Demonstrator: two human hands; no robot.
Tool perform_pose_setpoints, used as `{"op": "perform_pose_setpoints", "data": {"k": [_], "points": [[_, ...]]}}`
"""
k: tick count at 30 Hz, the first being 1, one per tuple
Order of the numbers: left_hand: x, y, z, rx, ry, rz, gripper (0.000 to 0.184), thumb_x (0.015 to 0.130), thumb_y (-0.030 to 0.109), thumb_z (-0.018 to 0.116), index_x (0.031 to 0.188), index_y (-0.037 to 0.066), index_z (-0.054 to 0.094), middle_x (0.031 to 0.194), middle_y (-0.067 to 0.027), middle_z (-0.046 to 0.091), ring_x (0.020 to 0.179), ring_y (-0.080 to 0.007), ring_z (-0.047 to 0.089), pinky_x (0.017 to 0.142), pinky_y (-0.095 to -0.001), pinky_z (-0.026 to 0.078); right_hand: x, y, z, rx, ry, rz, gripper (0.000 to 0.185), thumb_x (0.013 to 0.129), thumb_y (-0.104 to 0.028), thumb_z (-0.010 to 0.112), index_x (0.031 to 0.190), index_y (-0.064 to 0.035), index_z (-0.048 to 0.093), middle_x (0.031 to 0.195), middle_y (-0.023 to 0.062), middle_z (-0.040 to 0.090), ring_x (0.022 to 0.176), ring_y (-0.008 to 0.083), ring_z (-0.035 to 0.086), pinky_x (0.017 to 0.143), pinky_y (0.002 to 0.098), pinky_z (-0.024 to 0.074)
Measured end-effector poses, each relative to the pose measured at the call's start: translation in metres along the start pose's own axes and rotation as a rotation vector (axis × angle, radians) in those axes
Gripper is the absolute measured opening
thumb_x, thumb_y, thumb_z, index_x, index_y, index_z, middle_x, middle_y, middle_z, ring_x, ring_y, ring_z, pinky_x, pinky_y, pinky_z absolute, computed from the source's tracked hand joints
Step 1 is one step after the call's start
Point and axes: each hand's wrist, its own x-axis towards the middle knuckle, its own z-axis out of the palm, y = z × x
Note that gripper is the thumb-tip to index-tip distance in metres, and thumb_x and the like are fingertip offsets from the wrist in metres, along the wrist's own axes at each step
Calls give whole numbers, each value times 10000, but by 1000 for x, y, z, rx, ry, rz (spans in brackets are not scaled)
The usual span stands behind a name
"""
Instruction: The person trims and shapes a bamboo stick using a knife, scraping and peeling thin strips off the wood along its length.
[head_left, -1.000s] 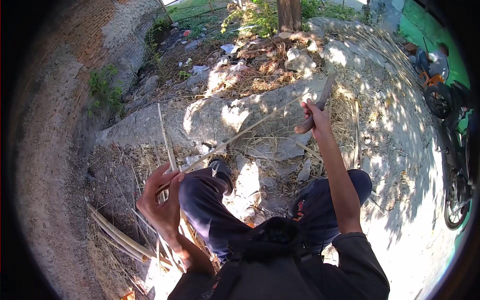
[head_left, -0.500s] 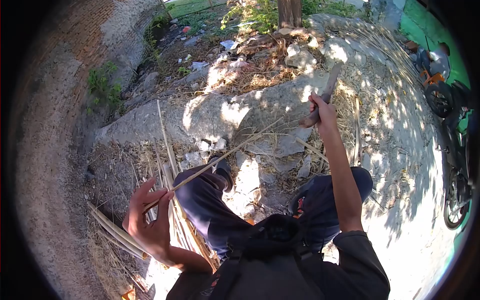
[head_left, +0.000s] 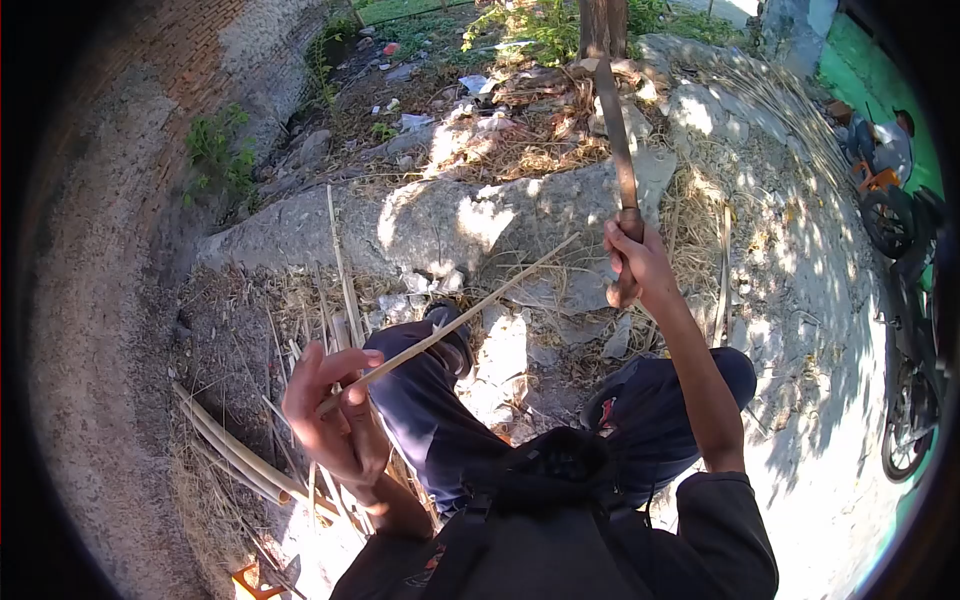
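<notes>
My left hand (head_left: 335, 412) pinches one end of a thin bamboo strip (head_left: 478, 309) between thumb and fingers. The strip slants up and to the right across my left knee, its far end over the stone ledge. My right hand (head_left: 642, 264) is wrapped round the wooden handle of a machete (head_left: 616, 130), whose long dark blade points away from me. Strip and blade are apart. Beside my left leg lie more split bamboo strips (head_left: 345, 275), partly hidden by my left hand and arm.
Thicker bamboo poles (head_left: 228, 445) lie at the left, near an orange object (head_left: 256, 582). A concrete ledge (head_left: 300, 232) crosses in front of my feet, with litter and a tree trunk (head_left: 603, 30) beyond. A person (head_left: 889, 145) and motorcycles (head_left: 908, 410) are at the right.
The machete has swung from leaning right to pointing nearly straight ahead, tipped slightly left, with more blade showing. My left hand has moved right with the bamboo strip still in its pinch.
</notes>
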Motion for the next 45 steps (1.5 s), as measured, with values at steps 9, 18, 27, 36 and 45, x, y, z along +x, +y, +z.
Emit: {"op": "perform_pose_setpoints", "data": {"k": [9,18,27,36,45], "points": [[10,6,30,-786,167,5,557,1098,244,455,1555,11,238,755,-66,575,586,-108,446,608,-293,394,-62,-1,44,-158,-489,68,215,937,-154,721,988,-23,560,732,0,545,584,90,479,542,288,400],[11,34,56,-1134,269,34,533,1096,572,197,797,159,355,469,46,214,414,-79,120,440,-268,140,-129,-41,75,-495,-659,-227,281,914,-192,747,1043,8,598,658,119,621,599,247,649,597,357,466],[10,41,62,-1179,189,117,648,1092,590,125,608,182,264,428,65,201,365,-46,87,373,-248,94,-147,-55,74,-492,-677,-170,275,881,-140,745,1075,-10,600,648,113,611,560,274,632,561,349,460],[20,25,59,-1121,-118,361,604,969,228,733,597,163,263,439,103,225,343,-9,166,345,-215,126,-145,-61,70,-516,-663,-208,266,829,-91,730,1043,-2,598,573,77,508,474,222,535,512,329,413],[13,44,74,-1102,228,252,530,840,-191,527,579,105,173,416,14,283,322,-77,228,323,-241,180,-147,-51,81,-458,-627,-226,250,865,-103,736,1032,-5,577,593,85,554,502,227,581,514,340,431]]}}
